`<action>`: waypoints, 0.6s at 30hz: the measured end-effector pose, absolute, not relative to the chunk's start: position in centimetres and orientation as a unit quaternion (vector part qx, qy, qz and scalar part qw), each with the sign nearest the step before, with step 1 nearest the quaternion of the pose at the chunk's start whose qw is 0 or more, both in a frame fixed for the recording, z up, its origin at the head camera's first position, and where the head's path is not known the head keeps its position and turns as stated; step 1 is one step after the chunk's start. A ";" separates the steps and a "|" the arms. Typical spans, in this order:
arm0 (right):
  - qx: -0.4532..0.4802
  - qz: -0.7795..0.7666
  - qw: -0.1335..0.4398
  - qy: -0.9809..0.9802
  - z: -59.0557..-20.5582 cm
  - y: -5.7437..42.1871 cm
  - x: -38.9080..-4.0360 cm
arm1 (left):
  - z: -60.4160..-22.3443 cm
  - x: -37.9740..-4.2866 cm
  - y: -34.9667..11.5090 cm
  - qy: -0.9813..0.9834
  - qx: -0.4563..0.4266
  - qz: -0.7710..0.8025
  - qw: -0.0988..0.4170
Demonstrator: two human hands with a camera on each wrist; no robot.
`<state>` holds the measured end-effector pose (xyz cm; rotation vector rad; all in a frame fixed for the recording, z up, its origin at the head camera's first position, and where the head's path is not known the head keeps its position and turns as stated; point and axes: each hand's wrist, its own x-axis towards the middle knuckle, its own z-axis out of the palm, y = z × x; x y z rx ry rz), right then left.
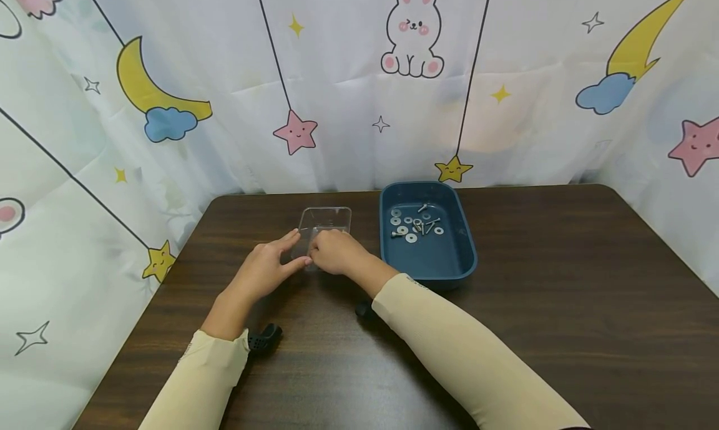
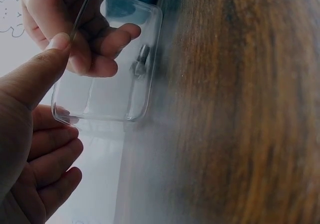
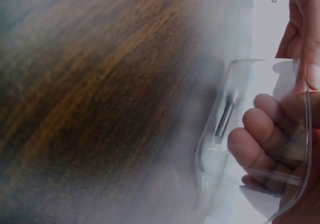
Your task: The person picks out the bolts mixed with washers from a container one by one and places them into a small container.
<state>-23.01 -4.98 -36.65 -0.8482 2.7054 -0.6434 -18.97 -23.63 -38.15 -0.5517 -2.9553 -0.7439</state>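
In the head view a clear plastic box (image 1: 326, 209) stands on the dark wooden table. My left hand (image 1: 263, 269) holds its left side, thumb and fingers spread along it; in the left wrist view the thumb tip is at the rim. My right hand (image 1: 339, 252) reaches over the near rim, its loosely bent fingers (image 3: 245, 141) hanging inside the box. Nothing shows between them. A metal bolt (image 2: 142, 60) lies on the box floor, just beyond those fingertips.
To the right of the box is a blue plastic bin (image 1: 469, 255) with several washers (image 1: 412, 238) and bolts (image 1: 431, 221) in it. The bin is beside my right forearm. A white patterned curtain (image 1: 348, 93) hangs behind the table's far edge.
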 end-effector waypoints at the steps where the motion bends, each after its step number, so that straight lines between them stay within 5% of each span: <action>1: -0.289 -0.220 0.117 0.924 -36.7 -5.0 -23.0 | -38.2 -19.0 -23.6 -0.954 -0.178 -0.240 0.023; 18: -0.298 -0.226 0.101 0.922 -36.7 -4.7 -22.8 | -38.1 -18.9 -23.6 -0.955 -0.177 -0.239 0.020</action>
